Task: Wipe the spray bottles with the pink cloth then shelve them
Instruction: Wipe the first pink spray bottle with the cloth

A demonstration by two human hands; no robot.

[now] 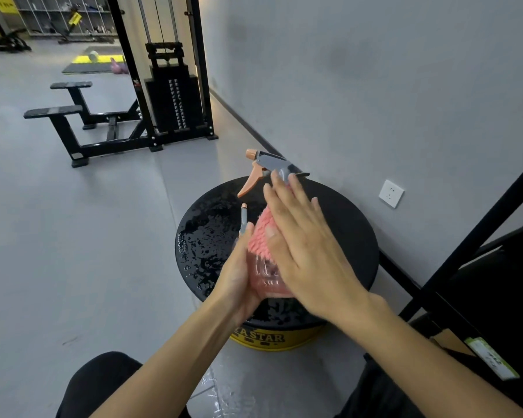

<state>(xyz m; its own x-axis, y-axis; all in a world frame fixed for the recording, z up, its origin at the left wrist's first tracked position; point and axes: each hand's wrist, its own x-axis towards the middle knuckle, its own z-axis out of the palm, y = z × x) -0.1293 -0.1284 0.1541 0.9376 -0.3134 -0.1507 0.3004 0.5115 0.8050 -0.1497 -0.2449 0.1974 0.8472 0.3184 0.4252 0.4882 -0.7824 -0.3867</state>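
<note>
Wiping step, first bottle in hand. Pink translucent spray bottle (264, 273) held above the near part of the round black table (344, 224), whose top is wet. Left hand (239, 276) cups the bottle from its left side, fingers curled round the body. Right hand (302, 236) is flat, fingers straight and together, palm pressing the pink cloth (258, 236) onto the bottle's right and upper side; it grips nothing.

Key relation: the bottle's long axis runs near-to-far, base toward the person, grey nozzle with orange tip (244, 212) pointing far and up. The cloth sits between right palm and bottle, so the wipe stroke probably runs along that axis, with the left hand turning the bottle to expose the unwiped side.

Second spray bottle (267, 164), grey head and orange trigger, stands on the far side of the table just beyond the right fingertips; its body is hidden behind that hand.

Black rack (477, 230) at near right is likely the shelf. Right hand is nearer to it, but the left hand has the bottle, so shelving probably needs a handover or a reach across.
</note>
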